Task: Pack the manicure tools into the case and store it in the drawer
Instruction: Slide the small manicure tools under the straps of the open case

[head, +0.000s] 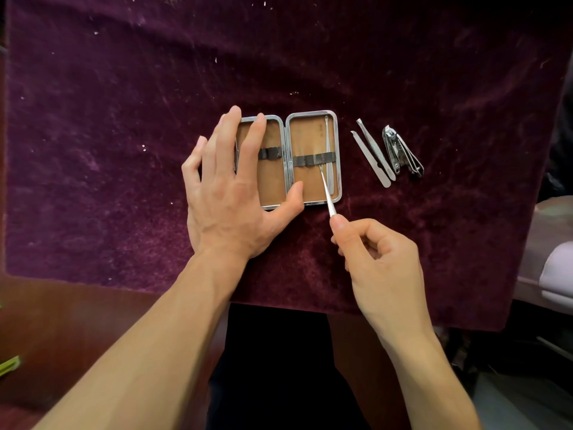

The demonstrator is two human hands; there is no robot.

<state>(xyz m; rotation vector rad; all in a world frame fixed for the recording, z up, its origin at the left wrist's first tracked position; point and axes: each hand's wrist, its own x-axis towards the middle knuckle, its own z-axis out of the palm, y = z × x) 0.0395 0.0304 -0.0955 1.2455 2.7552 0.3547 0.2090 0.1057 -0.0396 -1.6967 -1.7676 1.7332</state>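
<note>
An open metal-rimmed case (310, 135) with tan lining lies flat on the purple velvet cloth (124, 119). My left hand (229, 184) rests spread over its left half, thumb on the lower edge. My right hand (375, 259) pinches a thin silver pick tool (327, 193), whose tip points at the dark elastic strap (313, 159) in the right half. One slim tool (328, 150) sits under that strap by the right rim. To the right of the case lie a nail file (370, 159), tweezers (375, 147) and a nail clipper (401, 152).
The velvet cloth covers a reddish wooden table (62, 321), whose bare front edge shows at the lower left. A pale padded object (555, 274) sits off the right side. Something green (9, 364) shows at the left frame edge.
</note>
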